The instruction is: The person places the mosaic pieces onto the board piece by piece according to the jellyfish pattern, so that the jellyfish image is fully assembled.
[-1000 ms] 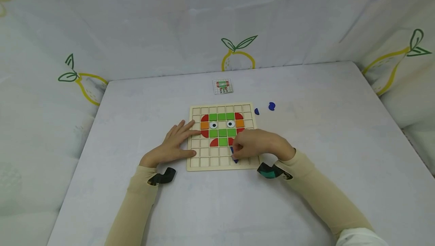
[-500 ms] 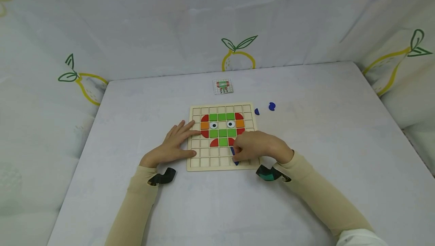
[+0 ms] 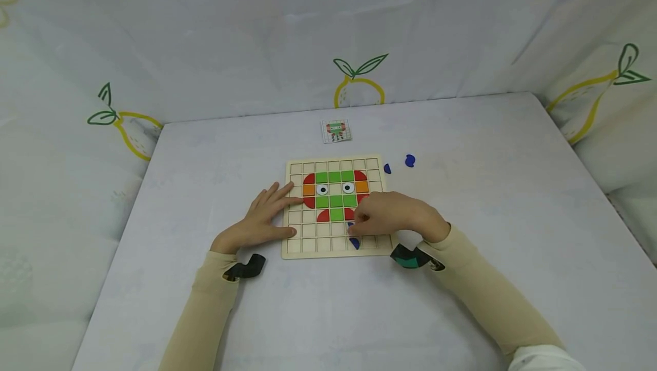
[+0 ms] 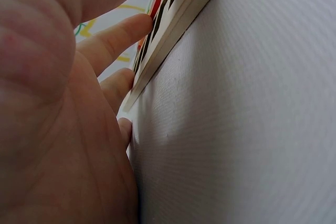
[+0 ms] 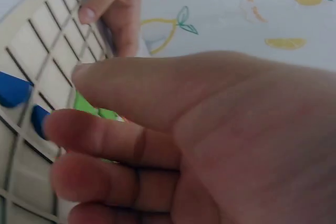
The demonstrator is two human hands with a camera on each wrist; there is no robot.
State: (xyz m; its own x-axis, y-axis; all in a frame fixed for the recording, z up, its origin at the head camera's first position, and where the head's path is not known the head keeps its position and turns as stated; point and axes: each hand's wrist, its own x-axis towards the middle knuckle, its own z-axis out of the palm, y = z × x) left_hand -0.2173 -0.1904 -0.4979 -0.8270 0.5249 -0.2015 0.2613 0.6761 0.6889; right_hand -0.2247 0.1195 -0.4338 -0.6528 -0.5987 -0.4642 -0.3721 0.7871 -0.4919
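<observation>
A wooden grid board (image 3: 310, 249) lies on the table, bearing red, green and orange pieces and two eye pieces that form a face. My left hand (image 3: 259, 220) rests at the board's left edge, fingers spread and thumb on its lower left squares. Over the lower right squares is my right hand (image 3: 392, 214). Its index fingertip touches a small blue piece (image 5: 39, 121), while the thumb stands apart from that finger in the right wrist view. A second blue piece, rounded on one side (image 3: 355, 243), lies just below on the board. My right hand hides some squares.
Beyond the board lies a small pattern card (image 3: 336, 131) with a similar face printed on it. Several blue pieces sit off the board's upper right corner, including a half-round one (image 3: 387, 168) and a small cluster (image 3: 410, 160). A lemon-print cloth hangs behind the table.
My right hand has shifted slightly up the board, and its thumb and fingers have come off the lower blue piece, which now shows whole. The left hand stays put.
</observation>
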